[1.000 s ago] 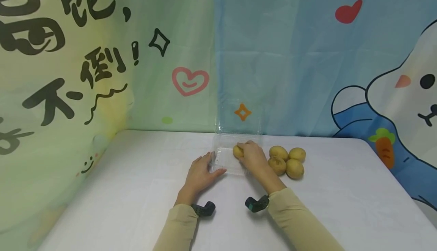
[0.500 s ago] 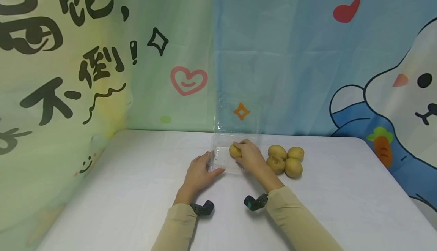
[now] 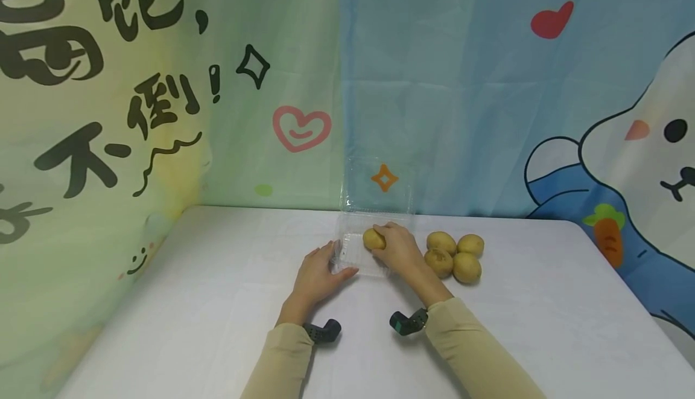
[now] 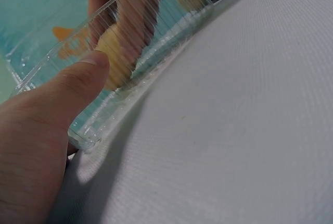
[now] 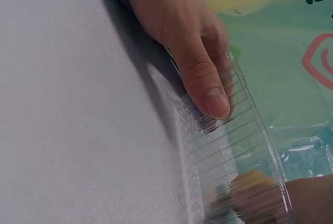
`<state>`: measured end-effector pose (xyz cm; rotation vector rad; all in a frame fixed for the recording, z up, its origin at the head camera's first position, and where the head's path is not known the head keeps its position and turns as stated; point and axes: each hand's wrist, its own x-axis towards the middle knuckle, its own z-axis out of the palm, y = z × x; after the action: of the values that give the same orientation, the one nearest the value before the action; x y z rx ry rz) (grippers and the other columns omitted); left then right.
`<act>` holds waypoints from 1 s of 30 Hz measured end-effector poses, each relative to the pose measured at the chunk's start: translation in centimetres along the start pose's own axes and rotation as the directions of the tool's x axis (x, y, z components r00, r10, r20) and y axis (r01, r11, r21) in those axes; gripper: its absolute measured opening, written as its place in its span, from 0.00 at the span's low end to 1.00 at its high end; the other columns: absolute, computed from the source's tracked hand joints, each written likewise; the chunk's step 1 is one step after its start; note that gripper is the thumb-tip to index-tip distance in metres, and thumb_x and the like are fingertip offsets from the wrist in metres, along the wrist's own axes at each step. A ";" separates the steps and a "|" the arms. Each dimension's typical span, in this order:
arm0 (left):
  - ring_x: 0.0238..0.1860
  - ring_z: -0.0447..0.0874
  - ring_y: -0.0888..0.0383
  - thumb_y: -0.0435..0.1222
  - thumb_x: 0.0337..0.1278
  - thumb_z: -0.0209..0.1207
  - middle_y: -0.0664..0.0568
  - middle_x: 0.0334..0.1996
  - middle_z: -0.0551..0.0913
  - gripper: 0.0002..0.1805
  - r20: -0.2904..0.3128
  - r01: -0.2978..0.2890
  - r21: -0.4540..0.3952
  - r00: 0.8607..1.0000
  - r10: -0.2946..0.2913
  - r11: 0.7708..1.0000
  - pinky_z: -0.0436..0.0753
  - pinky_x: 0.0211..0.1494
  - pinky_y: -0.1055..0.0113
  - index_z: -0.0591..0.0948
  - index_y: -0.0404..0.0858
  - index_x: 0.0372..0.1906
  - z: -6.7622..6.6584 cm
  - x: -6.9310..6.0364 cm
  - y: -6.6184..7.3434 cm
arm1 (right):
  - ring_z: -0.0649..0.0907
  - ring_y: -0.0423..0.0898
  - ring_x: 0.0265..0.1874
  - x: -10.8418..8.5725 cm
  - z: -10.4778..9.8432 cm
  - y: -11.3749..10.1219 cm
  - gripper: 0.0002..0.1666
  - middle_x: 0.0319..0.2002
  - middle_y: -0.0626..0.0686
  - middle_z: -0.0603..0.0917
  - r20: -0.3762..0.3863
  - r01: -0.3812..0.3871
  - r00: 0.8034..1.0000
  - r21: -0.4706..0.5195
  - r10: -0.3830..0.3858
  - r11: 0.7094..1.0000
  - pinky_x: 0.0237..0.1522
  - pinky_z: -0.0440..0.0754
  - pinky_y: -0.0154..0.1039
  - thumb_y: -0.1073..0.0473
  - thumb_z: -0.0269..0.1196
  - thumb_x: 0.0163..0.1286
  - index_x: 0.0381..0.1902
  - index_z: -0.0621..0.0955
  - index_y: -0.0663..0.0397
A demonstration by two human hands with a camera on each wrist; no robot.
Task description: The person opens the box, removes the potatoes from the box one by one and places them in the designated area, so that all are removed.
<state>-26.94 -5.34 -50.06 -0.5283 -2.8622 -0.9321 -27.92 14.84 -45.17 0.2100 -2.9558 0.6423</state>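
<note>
A clear plastic clamshell box (image 3: 353, 261) stands on the white table with its lid (image 3: 355, 197) raised at the back. My left hand (image 3: 319, 275) grips the box's near left corner, its thumb (image 4: 86, 75) along the ribbed front wall in the left wrist view. Inside the box, my right hand (image 3: 400, 249) holds a potato (image 3: 372, 239) from above. Through the clear wall, that potato (image 4: 112, 52) appears low between the right fingers. The left fingers are partly hidden behind the box's side. The right hand is blurred in the right wrist view.
Several loose potatoes (image 3: 455, 256) sit in a cluster just right of the box. A white cloth covers the table (image 3: 217, 302). Behind it hangs a printed curtain (image 3: 461, 85), close to the raised lid.
The right hand has carried the potato slightly left inside the box, then stayed nearly still over the last half second. The left hand, the box and the loose potatoes keep their places.
</note>
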 end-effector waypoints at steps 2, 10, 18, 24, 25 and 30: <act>0.65 0.71 0.43 0.63 0.50 0.59 0.43 0.65 0.72 0.46 -0.001 0.002 -0.003 1.000 -0.002 1.000 0.69 0.69 0.51 0.68 0.37 0.67 0.0 0.0 0.0 | 0.81 0.54 0.48 0.0 0.0 0.0 0.34 0.51 0.59 0.82 -0.010 0.008 1.000 0.001 -0.008 1.000 0.50 0.80 0.48 0.58 0.72 0.55 0.61 0.76 0.58; 0.65 0.70 0.43 0.64 0.50 0.58 0.43 0.65 0.72 0.46 0.003 0.001 -0.009 1.000 -0.001 1.000 0.68 0.70 0.52 0.68 0.37 0.68 0.2 0.0 -0.1 | 0.81 0.55 0.49 -0.3 -0.5 0.0 0.34 0.52 0.59 0.81 -0.022 -0.001 1.000 0.041 0.002 0.999 0.50 0.81 0.48 0.56 0.71 0.56 0.61 0.76 0.57; 0.64 0.71 0.43 0.63 0.51 0.59 0.43 0.65 0.72 0.45 -0.001 -0.008 -0.007 1.000 0.008 1.000 0.69 0.69 0.51 0.68 0.37 0.68 0.2 0.0 -0.1 | 0.81 0.56 0.49 -0.8 -1.2 0.2 0.35 0.55 0.60 0.81 -0.118 0.015 0.993 0.130 0.001 0.991 0.48 0.82 0.48 0.56 0.72 0.55 0.61 0.76 0.56; 0.64 0.71 0.43 0.62 0.51 0.59 0.43 0.65 0.72 0.45 0.000 -0.007 0.000 1.000 0.007 1.000 0.69 0.69 0.51 0.68 0.37 0.67 0.1 0.1 -0.1 | 0.82 0.52 0.45 -1.6 -2.2 0.3 0.35 0.54 0.59 0.81 -0.185 0.056 0.982 0.172 -0.024 0.984 0.42 0.84 0.43 0.58 0.72 0.54 0.61 0.76 0.56; 0.64 0.71 0.43 0.62 0.51 0.59 0.43 0.65 0.72 0.45 0.000 -0.007 0.000 1.000 0.007 1.000 0.69 0.69 0.51 0.68 0.37 0.67 0.1 0.1 -0.1 | 0.82 0.52 0.45 -1.7 -2.3 0.3 0.35 0.54 0.59 0.81 -0.191 0.061 0.981 0.179 -0.026 0.982 0.43 0.84 0.43 0.58 0.72 0.54 0.61 0.76 0.56; 0.64 0.71 0.43 0.62 0.51 0.59 0.43 0.64 0.73 0.44 -0.008 -0.015 -0.002 1.000 0.015 1.000 0.69 0.69 0.51 0.69 0.37 0.67 0.0 0.0 -0.1 | 0.80 0.53 0.52 -2.9 -3.5 0.6 0.35 0.58 0.57 0.79 -0.195 0.071 0.981 0.254 -0.021 0.965 0.47 0.85 0.42 0.59 0.70 0.57 0.63 0.74 0.56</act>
<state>-26.95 -5.41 -50.06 -0.5442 -2.8464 -0.9331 -24.88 17.17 -42.67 0.2241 -2.6703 0.9848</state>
